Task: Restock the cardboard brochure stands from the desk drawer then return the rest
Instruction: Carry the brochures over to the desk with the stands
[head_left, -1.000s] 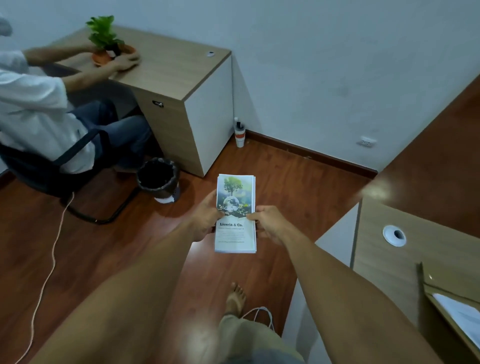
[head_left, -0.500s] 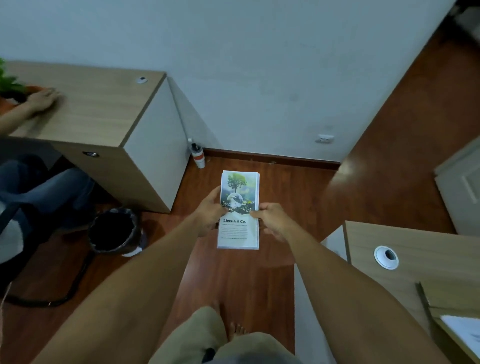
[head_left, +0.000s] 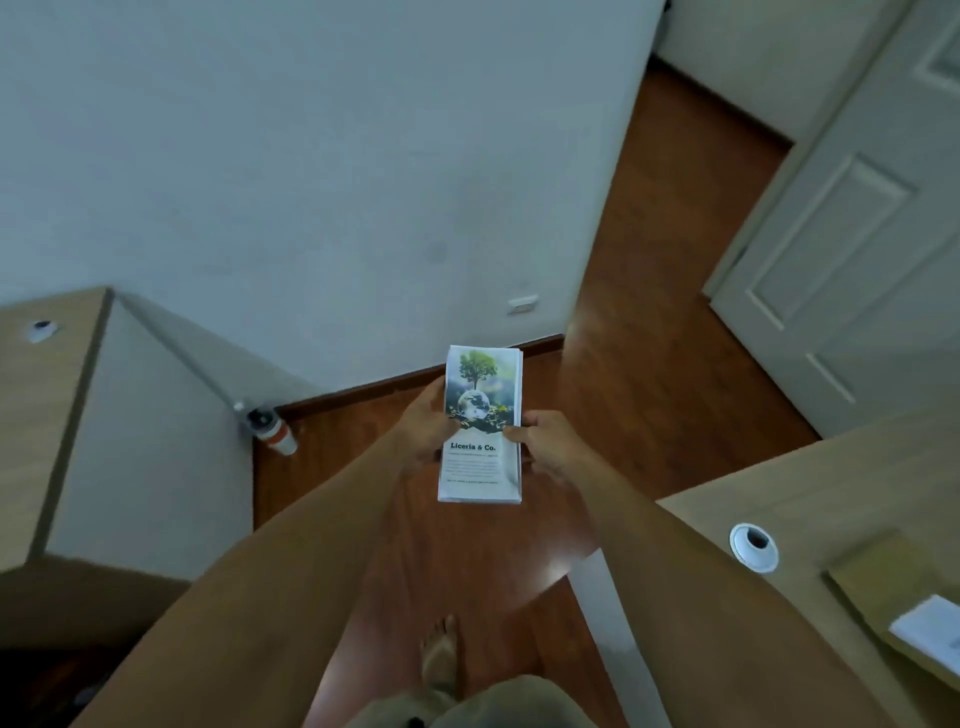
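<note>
Brochures: a thin stack of white glossy paper brochures (head_left: 480, 426), printed with a green tree over a globe and the title "Liceria & Co.", was held upright in mid-air above the floor, cover facing the camera.
Left hand: the left hand (head_left: 427, 423) was clamped on the stack's left long edge, thumb across the cover near the title.
Right hand: the right hand (head_left: 548, 439) gripped the stack's right long edge at about the same height, thumb on the cover; the two hands were apart, with the stack between them.
Floor: the reddish-brown glossy wooden floor (head_left: 639, 364) lay below the stack, and a bare foot (head_left: 440, 654) showed on it, beneath the stack.
Near desk: a light wood-grain desk with a white round cable grommet (head_left: 754, 546) stood to the right of the stack and well apart from it.
Stand: on that desk, at the far right from the stack, sat a brown cardboard brochure stand (head_left: 878, 597) with white paper (head_left: 930, 626) in it.
Other desk: a second light wood desk with a white side panel (head_left: 150, 441) stood to the left of the stack.
Bottle: a white bottle with an orange band (head_left: 275, 431) stood on the floor left of the stack, beside that desk's panel.
Door: a white panelled door (head_left: 852, 249) was up and to the right of the stack.
</note>
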